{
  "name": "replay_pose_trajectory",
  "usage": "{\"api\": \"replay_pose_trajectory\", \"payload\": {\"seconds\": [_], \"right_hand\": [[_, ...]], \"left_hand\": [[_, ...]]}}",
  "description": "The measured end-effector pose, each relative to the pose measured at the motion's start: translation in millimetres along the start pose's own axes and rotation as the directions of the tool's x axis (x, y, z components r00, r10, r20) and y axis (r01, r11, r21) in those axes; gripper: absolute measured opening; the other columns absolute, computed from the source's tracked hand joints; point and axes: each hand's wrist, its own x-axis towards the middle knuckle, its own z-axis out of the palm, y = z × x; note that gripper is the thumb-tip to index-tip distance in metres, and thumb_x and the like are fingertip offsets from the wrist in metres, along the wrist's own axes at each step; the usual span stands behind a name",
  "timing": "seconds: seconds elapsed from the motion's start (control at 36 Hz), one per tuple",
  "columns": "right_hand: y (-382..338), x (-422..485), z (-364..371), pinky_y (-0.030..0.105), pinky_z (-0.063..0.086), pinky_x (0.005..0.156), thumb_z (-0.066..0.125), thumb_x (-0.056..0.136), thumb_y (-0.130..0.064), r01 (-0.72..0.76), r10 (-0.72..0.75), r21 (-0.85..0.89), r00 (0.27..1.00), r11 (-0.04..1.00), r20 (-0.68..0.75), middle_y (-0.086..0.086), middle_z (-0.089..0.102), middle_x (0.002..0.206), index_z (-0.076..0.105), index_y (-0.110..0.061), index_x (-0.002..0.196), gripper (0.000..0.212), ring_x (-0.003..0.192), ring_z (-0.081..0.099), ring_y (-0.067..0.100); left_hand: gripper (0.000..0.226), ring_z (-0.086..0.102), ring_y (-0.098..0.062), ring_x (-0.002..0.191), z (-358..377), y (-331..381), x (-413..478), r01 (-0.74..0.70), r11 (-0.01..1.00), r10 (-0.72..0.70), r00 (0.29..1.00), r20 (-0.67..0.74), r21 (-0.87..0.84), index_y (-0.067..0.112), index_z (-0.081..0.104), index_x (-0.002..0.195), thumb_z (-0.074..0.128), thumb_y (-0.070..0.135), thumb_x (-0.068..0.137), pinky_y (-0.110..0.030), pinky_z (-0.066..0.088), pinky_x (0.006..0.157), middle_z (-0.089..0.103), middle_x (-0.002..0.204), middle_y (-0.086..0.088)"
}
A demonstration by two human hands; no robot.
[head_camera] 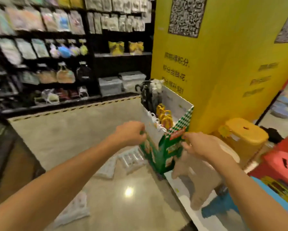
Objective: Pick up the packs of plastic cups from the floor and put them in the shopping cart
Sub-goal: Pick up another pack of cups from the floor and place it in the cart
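Observation:
Three clear packs of plastic cups lie on the shiny floor: one (pixel 133 160) just left of a green-and-white cardboard display box (pixel 165 147), one (pixel 107 167) beside it, and one (pixel 74 209) nearer to me. My left hand (pixel 131 132) grips the box's left edge. The box's right front corner is held by my right hand (pixel 198 145), fingers curled. The box holds umbrellas with yellow and white handles. No shopping cart is in view. The whole frame is blurred.
A yellow pillar (pixel 223 64) rises right behind the box. Dark shelves of packaged goods (pixel 39 47) line the far side of the aisle. On the right stand a yellow stool (pixel 243 135), red stools (pixel 283 162) and a beige animal-shaped seat (pixel 198 177).

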Motion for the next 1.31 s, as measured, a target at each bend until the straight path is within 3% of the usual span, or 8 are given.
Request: {"api": "replay_pose_trajectory", "payload": {"seconds": [0.08, 0.19, 0.36, 0.67, 0.83, 1.08, 1.22, 1.31], "right_hand": [[-27.8, 39.7, 5.1, 0.041, 0.057, 0.076, 0.046, 0.096, -0.043, 0.134, -0.135, 0.012, 0.991, 0.991, 0.012, 0.002, 0.068, 0.105, 0.06, -0.029, 0.116, 0.028, 0.092, 0.065, 0.026], [-72.2, 82.5, 10.3, 0.038, 0.055, 0.081, 0.045, 0.098, -0.042, 0.301, -0.301, 0.008, 0.953, 0.954, 0.014, 0.004, 0.067, 0.118, 0.058, -0.026, 0.125, 0.034, 0.102, 0.064, 0.027], [-157.8, 139.7, 26.4, 0.037, 0.053, 0.079, 0.043, 0.099, -0.043, 0.499, -0.498, 0.011, 0.863, 0.866, 0.082, 0.003, 0.065, 0.123, 0.052, -0.028, 0.135, 0.041, 0.106, 0.062, 0.028], [-352.4, 253.0, 76.2, 0.043, 0.053, 0.09, 0.044, 0.097, -0.044, 0.716, -0.714, 0.052, 0.681, 0.696, 0.163, 0.005, 0.066, 0.126, 0.052, -0.03, 0.135, 0.041, 0.113, 0.063, 0.03], [-443.2, 310.3, 134.4, 0.045, 0.05, 0.095, 0.044, 0.097, -0.039, 0.716, -0.735, 0.174, 0.645, 0.677, 0.209, 0.007, 0.064, 0.127, 0.048, -0.026, 0.139, 0.044, 0.118, 0.059, 0.03], [-514.3, 383.5, 285.5, 0.037, 0.048, 0.068, 0.039, 0.1, -0.04, 0.673, -0.728, 0.286, 0.662, 0.682, 0.179, 0.006, 0.064, 0.108, 0.034, -0.027, 0.144, 0.046, 0.096, 0.064, 0.031], [-532.1, 401.0, 382.4, 0.041, 0.054, 0.076, 0.037, 0.1, -0.043, 0.548, -0.65, 0.376, 0.72, 0.747, 0.243, 0.005, 0.062, 0.121, 0.03, -0.032, 0.147, 0.049, 0.106, 0.062, 0.028], [-540.6, 402.3, 437.8, 0.039, 0.052, 0.078, 0.039, 0.102, -0.039, 0.457, -0.591, 0.412, 0.75, 0.788, 0.299, 0.005, 0.057, 0.13, 0.031, -0.028, 0.152, 0.051, 0.114, 0.059, 0.026]], "left_hand": [[0.039, 0.06, -0.024, 0.11, -6.0, -32.5, -11.2, 0.148, 0.988, -0.15, 0.988, -0.027, -0.04, 0.017, 0.061, 0.128, 0.056, 0.035, 0.094, -0.045, 0.053, 0.095, 0.063, 0.123, -0.004], [0.04, 0.06, -0.026, 0.112, -4.0, -77.8, -31.4, 0.345, 0.937, -0.347, 0.937, -0.041, -0.055, 0.012, 0.06, 0.131, 0.058, 0.03, 0.096, -0.04, 0.051, 0.096, 0.063, 0.126, -0.009], [0.042, 0.061, -0.023, 0.111, 3.8, -147.9, -59.5, 0.548, 0.833, -0.553, 0.828, -0.093, -0.072, 0.015, 0.058, 0.134, 0.054, 0.035, 0.097, -0.028, 0.044, 0.08, 0.063, 0.127, -0.006], [0.043, 0.063, -0.025, 0.107, 22.6, -325.2, -73.6, 0.739, 0.642, -0.762, 0.644, -0.064, -0.202, 0.025, 0.056, 0.132, 0.048, 0.044, 0.095, -0.037, 0.054, 0.083, 0.064, 0.125, -0.001], [0.042, 0.061, -0.024, 0.108, 43.6, -418.4, -58.6, 0.776, 0.585, -0.804, 0.594, -0.042, -0.235, 0.02, 0.054, 0.134, 0.049, 0.036, 0.096, -0.038, 0.053, 0.087, 0.061, 0.123, -0.002], [0.045, 0.062, -0.024, 0.106, 134.1, -545.4, -8.7, 0.818, 0.527, -0.842, 0.539, -0.013, -0.23, 0.018, 0.051, 0.138, 0.05, 0.033, 0.096, -0.039, 0.053, 0.083, 0.06, 0.123, -0.005], [0.053, 0.058, -0.027, 0.115, 214.6, -618.3, 10.2, 0.82, 0.52, -0.832, 0.55, 0.077, -0.238, 0.019, 0.041, 0.146, 0.047, 0.038, 0.097, -0.043, 0.051, 0.09, 0.053, 0.135, -0.003], [0.054, 0.062, -0.028, 0.106, 269.8, -661.4, 17.2, 0.804, 0.551, -0.801, 0.585, 0.13, -0.226, 0.021, 0.039, 0.148, 0.048, 0.037, 0.097, -0.047, 0.052, 0.088, 0.052, 0.136, -0.005]]}}
